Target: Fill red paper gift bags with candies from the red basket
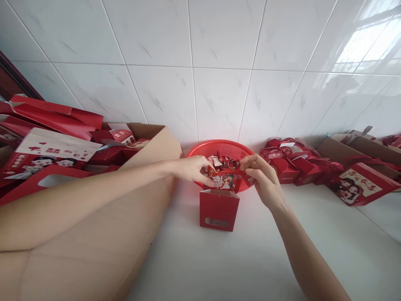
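A small red cardboard gift box [218, 211] with a window cutout stands upright on the white surface, its top open. Just behind its opening is a red printed panel [227, 180] with a cartoon figure; whether it belongs to the box cannot be told. My left hand [189, 169] grips this panel at its left edge, thumb in front. On the other side, my right hand [265, 177] is closed, fingertips pinched at a small red piece [248, 179] by the panel's right edge. Behind both hands sits a red plastic basket [219, 146] holding small red wrapped packets [230, 162].
At left, a large cardboard carton [156, 175] holds red boxes and printed bags [53, 154]. Several filled red boxes [286, 165] cluster right of the basket. Farther right are a printed red box [360, 184] and another carton [360, 146]. A tiled wall [219, 96] rises behind.
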Motion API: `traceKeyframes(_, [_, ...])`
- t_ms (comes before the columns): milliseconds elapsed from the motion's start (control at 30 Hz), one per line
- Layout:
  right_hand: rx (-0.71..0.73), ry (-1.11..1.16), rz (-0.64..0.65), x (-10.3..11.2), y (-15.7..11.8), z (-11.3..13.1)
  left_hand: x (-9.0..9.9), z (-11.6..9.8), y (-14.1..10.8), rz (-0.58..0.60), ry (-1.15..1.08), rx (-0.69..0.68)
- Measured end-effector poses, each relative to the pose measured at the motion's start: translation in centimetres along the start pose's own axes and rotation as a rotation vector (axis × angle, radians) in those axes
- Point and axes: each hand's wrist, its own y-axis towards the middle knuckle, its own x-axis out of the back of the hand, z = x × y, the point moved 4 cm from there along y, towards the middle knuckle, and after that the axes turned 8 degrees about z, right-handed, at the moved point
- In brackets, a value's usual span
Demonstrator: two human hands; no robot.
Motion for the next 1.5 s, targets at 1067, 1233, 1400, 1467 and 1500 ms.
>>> traceKeyframes(1067, [0.144,-0.615,0.303,-1.4,-0.3,1.8,-0.7,-0.6,0.0,-0.095,0.116,-0.02])
traceKeyframes(1233, [0.111,-0.377,0.125,0.9,-0.2,2.3,-0.7,-0.3,0.1,-0.077,0.068,-0.02])
traceKeyframes(1400, [0.122,-0.059,0.131,0.9,0.4,0.9,-1.1,0.0,0.5,-0.133,0.036,-0.011])
traceKeyframes(1467, [0.121,-0.05,0.194,0.2,0.7,0.2,-1.4,-0.2,0.6,-0.134,0.035,-0.064])
traceKeyframes(1500, [0.117,-0.073,0.22,-0.2,0.8,-0.1,-1.6,-0.3,0.6,-0.127,0.037,-0.089])
